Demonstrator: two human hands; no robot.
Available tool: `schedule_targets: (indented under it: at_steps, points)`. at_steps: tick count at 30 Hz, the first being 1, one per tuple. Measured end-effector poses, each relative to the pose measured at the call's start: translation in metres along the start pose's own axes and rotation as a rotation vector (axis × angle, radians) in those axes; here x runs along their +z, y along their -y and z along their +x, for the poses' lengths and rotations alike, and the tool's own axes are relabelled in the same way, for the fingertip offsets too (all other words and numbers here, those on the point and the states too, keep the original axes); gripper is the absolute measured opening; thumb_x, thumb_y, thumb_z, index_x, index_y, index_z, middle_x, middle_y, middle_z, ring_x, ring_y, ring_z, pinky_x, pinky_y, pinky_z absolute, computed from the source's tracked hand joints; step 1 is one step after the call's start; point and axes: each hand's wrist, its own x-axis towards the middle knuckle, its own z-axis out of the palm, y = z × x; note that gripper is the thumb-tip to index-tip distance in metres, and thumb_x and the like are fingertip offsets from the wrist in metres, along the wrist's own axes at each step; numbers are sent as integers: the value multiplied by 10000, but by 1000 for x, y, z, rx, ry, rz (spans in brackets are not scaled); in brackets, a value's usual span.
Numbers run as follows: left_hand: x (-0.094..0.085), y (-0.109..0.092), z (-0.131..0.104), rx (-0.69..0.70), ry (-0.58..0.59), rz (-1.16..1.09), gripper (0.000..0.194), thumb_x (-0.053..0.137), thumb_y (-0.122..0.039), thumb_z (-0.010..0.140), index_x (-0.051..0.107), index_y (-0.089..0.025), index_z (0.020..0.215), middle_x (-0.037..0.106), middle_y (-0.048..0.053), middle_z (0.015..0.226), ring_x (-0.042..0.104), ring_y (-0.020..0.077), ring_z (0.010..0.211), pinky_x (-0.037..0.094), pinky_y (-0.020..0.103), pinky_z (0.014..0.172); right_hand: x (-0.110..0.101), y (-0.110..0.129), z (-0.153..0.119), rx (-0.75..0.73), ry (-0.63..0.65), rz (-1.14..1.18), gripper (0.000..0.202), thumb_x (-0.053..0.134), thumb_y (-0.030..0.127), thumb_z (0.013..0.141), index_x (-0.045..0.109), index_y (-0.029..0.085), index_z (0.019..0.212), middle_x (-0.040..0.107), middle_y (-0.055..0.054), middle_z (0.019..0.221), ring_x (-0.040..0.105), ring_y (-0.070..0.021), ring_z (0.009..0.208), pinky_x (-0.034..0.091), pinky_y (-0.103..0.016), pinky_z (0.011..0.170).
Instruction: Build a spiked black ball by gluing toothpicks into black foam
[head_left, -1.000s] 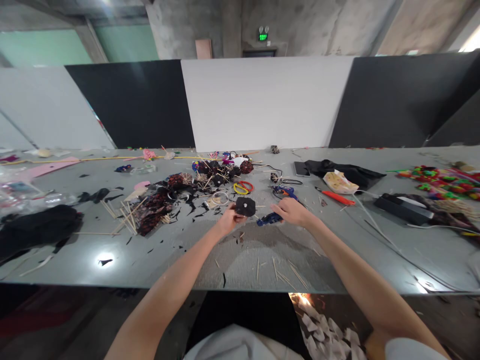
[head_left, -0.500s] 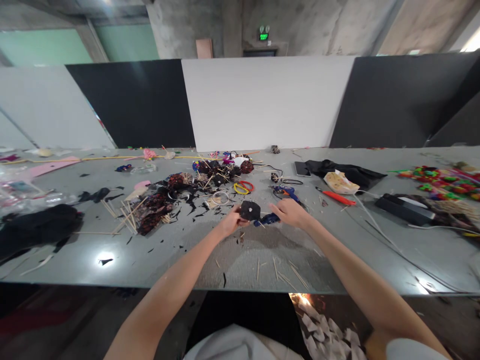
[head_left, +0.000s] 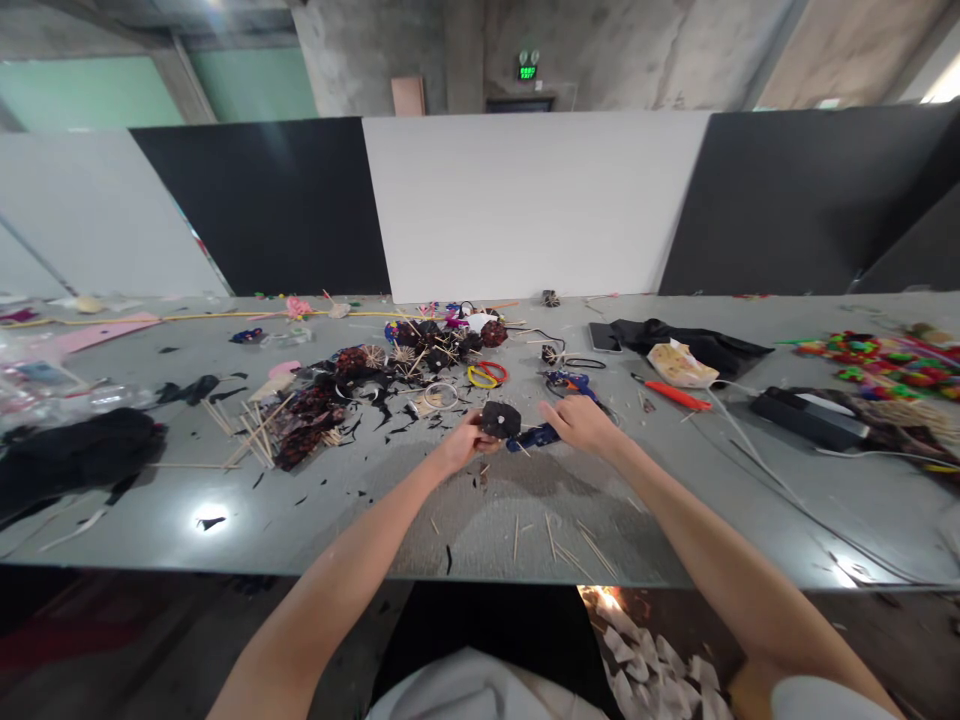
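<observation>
My left hand [head_left: 466, 445] is closed around the side of a small black lump [head_left: 501, 424] with a pale spot on its face. Just right of it, my right hand [head_left: 583, 424] grips a dark blue glue gun [head_left: 537, 437]. The gun's tip points left and sits close to the lump's lower right edge; whether they touch I cannot tell. A thin pale stick [head_left: 523, 451] shows by the tip. Behind the right hand lies another blue and orange item [head_left: 576, 384], partly hidden.
Beyond my hands lie yellow and red rings [head_left: 487, 375] and a pile of dark spiky balls [head_left: 435, 345]. Loose wooden sticks [head_left: 259, 430] are at left, with others by the front edge. An orange cutter [head_left: 671, 392], a phone [head_left: 604, 338] and white cable [head_left: 750, 445] lie right.
The black lump has tilted slightly in my left hand. Both hands stay in nearly the same place.
</observation>
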Motion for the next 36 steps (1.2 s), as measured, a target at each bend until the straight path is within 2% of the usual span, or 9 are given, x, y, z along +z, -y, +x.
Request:
schedule_targets:
  at_steps: [6, 11, 17, 25, 31, 33, 36]
  points:
    - [1, -3, -2, -27, 23, -5, 325, 753, -325, 602, 448, -216, 617, 334, -67, 559, 196, 73, 507, 150, 260, 555, 1, -2, -2, -16, -63, 103, 814, 142, 588, 1104, 633, 202, 582, 660, -166, 656, 569, -218, 627, 288, -375, 667]
    - [3, -5, -3, -9, 10, -7, 366, 759, -336, 617, 412, -224, 586, 289, -72, 548, 183, 78, 508, 149, 257, 552, 1, -2, -3, -26, -79, 138, 805, 119, 604, 1090, 624, 216, 596, 625, -150, 641, 532, -219, 631, 318, -382, 681]
    - [5, -6, -3, 1, 25, -35, 384, 786, -349, 609, 425, -219, 590, 308, -73, 550, 190, 66, 494, 150, 252, 536, 1, -2, -4, -18, -76, 186, 810, 76, 604, 1085, 608, 219, 612, 610, -146, 664, 517, -221, 645, 324, -394, 706]
    - [7, -8, -3, -9, 1, -67, 400, 808, -361, 572, 436, -216, 588, 314, -75, 534, 196, 60, 491, 149, 240, 524, 6, -3, -3, -20, -62, 228, 804, 112, 598, 1083, 690, 199, 692, 593, -145, 661, 530, -237, 669, 364, -402, 728]
    - [2, -5, -2, -6, -48, -82, 475, 805, -322, 572, 342, -220, 565, 262, -85, 540, 186, 54, 500, 153, 237, 537, 11, -5, -3, -29, -80, 250, 717, 202, 585, 1077, 759, 206, 831, 575, -123, 642, 549, -264, 706, 389, -404, 751]
    - [0, -3, 0, -1, -59, -81, 493, 809, -336, 581, 329, -222, 571, 255, -84, 546, 195, 54, 500, 154, 238, 537, 11, -6, -2, -55, -77, 231, 737, 187, 582, 1078, 738, 200, 772, 556, -113, 615, 516, -246, 664, 371, -393, 716]
    - [-3, -1, 3, 28, -84, -102, 479, 806, -323, 592, 337, -223, 584, 243, -91, 545, 198, 53, 495, 145, 242, 533, 8, -9, 0, -61, -60, 204, 759, 158, 586, 1083, 625, 209, 618, 534, -95, 591, 451, -208, 597, 316, -374, 667]
